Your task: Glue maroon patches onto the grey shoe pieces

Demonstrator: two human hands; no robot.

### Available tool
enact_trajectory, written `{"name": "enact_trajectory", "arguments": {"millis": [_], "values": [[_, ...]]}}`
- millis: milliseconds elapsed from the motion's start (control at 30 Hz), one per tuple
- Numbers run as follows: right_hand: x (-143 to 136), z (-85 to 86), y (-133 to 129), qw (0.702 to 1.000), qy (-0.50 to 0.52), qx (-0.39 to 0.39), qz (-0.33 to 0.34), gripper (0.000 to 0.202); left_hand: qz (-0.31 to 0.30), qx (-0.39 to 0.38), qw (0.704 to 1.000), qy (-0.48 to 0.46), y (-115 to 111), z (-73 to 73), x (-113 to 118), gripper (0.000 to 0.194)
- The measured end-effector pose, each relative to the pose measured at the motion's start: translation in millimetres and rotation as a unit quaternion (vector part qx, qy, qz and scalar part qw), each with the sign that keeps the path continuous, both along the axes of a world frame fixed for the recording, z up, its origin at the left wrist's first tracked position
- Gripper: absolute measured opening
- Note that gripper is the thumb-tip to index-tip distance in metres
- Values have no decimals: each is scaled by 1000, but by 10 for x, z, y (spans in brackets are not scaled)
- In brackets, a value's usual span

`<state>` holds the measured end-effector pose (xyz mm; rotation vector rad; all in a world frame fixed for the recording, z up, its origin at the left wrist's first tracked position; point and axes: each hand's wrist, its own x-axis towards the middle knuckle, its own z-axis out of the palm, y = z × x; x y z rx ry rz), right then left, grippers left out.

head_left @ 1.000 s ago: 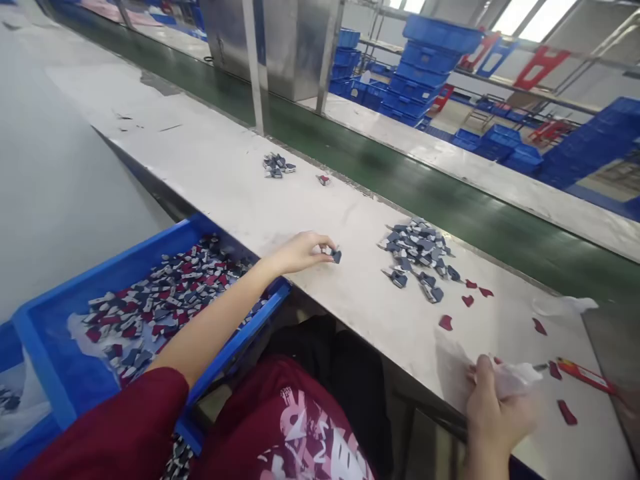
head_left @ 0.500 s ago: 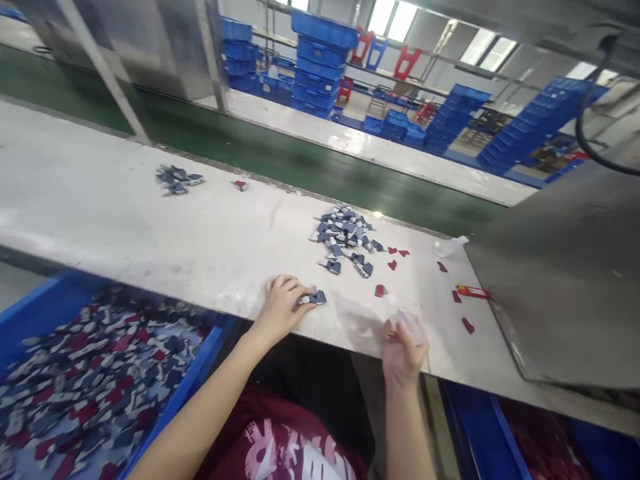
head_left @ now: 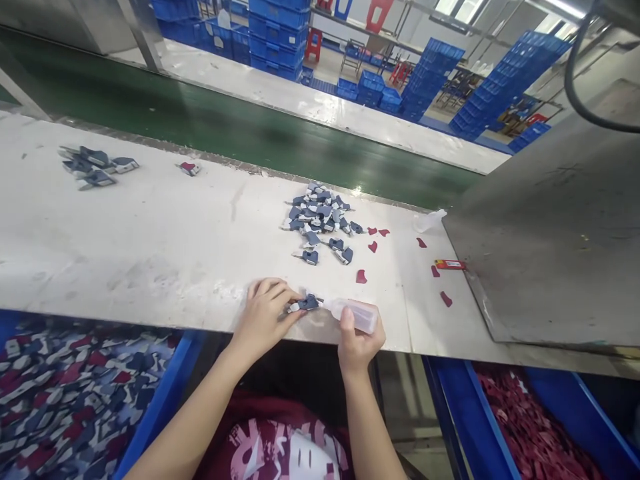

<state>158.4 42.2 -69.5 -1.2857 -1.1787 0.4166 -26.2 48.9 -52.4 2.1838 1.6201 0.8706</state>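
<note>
My left hand [head_left: 267, 312] pinches a small dark blue and white plastic part [head_left: 307, 303] at the front of the white bench. Closed around a clear squeeze bottle [head_left: 361, 316], my right hand [head_left: 361, 340] tilts it to the left. The bottle's thin tip meets or nearly meets the right end of the part; I cannot tell which. A pile of like blue and white parts [head_left: 320, 213] lies beyond my hands. Small red pieces [head_left: 361, 277] are scattered to the right of the pile.
At far left are another cluster of parts [head_left: 95, 165] and one red-topped part [head_left: 189, 168]. A red lighter [head_left: 450, 265] and a clear plastic piece [head_left: 429, 220] lie by a metal housing [head_left: 560, 233]. Blue bins [head_left: 187, 363] of parts and red pieces [head_left: 530, 427] flank me below the bench.
My right hand has moved left and now points the bottle at the part in my left hand. The view has shifted, so the bench things appear further left and higher.
</note>
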Motion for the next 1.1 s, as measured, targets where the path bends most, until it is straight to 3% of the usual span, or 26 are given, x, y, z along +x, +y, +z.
{"name": "enact_trajectory", "arguments": {"millis": [467,1100], "values": [[8,0,20,999,-22,-34,19,19,-5,2,1000,11,23,-9,1,13],[-5,-9,-13,999,2,-19,-29,18,-6,15,999,30,21,-4,9,14]]}}
